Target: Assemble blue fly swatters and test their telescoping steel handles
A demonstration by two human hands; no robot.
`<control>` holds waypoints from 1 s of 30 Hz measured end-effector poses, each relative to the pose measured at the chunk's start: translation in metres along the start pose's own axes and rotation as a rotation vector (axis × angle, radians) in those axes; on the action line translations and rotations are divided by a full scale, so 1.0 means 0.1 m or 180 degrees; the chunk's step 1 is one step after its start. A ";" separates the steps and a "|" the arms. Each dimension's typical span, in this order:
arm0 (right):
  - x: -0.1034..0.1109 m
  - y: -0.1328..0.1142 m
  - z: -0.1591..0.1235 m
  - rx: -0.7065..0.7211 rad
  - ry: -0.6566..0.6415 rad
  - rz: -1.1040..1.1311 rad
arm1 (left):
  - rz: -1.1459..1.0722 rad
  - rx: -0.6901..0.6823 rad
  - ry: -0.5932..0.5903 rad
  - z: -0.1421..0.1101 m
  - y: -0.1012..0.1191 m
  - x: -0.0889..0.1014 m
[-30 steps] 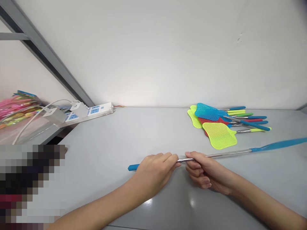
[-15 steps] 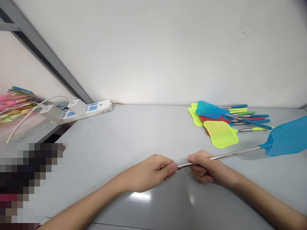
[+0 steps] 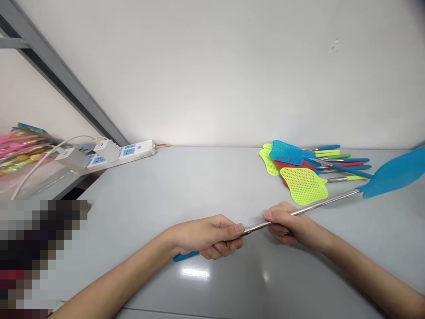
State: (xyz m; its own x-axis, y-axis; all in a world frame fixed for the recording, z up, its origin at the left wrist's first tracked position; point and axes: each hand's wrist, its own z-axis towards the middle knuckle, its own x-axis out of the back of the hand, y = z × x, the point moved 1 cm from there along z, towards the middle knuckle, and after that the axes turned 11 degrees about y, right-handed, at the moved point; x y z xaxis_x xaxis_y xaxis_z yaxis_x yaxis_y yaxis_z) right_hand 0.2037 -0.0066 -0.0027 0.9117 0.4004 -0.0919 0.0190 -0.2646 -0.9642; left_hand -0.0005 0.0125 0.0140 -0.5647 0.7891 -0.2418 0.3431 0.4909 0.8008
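Note:
A blue fly swatter (image 3: 393,173) with a metal telescopic rod is held across the front of me, its head raised toward the right edge of the view. My left hand (image 3: 215,237) is wrapped round the lower rod near the blue grip, whose end pokes out below the wrist. Further up the rod, my right hand (image 3: 287,223) closes on it with the thumb on top. Behind my right hand lies a pile of fly swatters, with a yellow-green swatter (image 3: 303,185) in front and a blue swatter (image 3: 288,153) on top. A red one is partly covered.
The grey table (image 3: 186,186) meets a white wall. At the back left lies a white power strip (image 3: 139,149) with plugged-in adapters and a white cable. Beyond it are colourful plastic-wrapped goods (image 3: 26,146). A pixelated patch hides the lower left.
The swatter's head has tilted up and turned, showing its face more edge-on. My left hand has rolled, so its curled fingers and the blue grip end now show.

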 end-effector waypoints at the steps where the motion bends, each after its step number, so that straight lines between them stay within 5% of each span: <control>1: -0.01 -0.01 0.00 0.0000 0.0054 0.0019 | 0.0002 -0.0023 0.0020 0.00 0.00 -0.01; 7: -0.07 0.00 -0.02 -0.0385 0.0111 0.0741 | 0.0067 -0.0658 -0.0348 0.04 0.00 -0.13; 12: -0.11 0.05 -0.01 -0.0140 0.0135 0.0855 | -0.0042 -0.1039 -0.0610 0.11 -0.02 -0.19; 18: -0.29 0.08 -0.03 0.0037 -0.0236 0.0779 | -0.0347 -0.1673 -0.0013 0.20 -0.08 -0.16; 22: -0.30 0.09 -0.07 -0.0177 -0.0484 0.0997 | -0.0377 -0.1679 0.0272 0.26 -0.13 -0.16; 30: -0.25 0.09 -0.10 -0.0436 -0.0725 0.0714 | -0.0712 -0.1922 0.0411 0.23 -0.11 -0.27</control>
State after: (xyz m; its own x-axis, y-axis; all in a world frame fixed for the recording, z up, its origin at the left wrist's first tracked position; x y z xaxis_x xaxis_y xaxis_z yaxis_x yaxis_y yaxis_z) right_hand 0.1853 -0.0274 -0.0064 0.7847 0.5003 -0.3659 -0.1025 -0.4774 -0.8727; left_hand 0.0281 -0.0056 -0.0015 -0.6719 0.6230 -0.4006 -0.2536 0.3146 0.9147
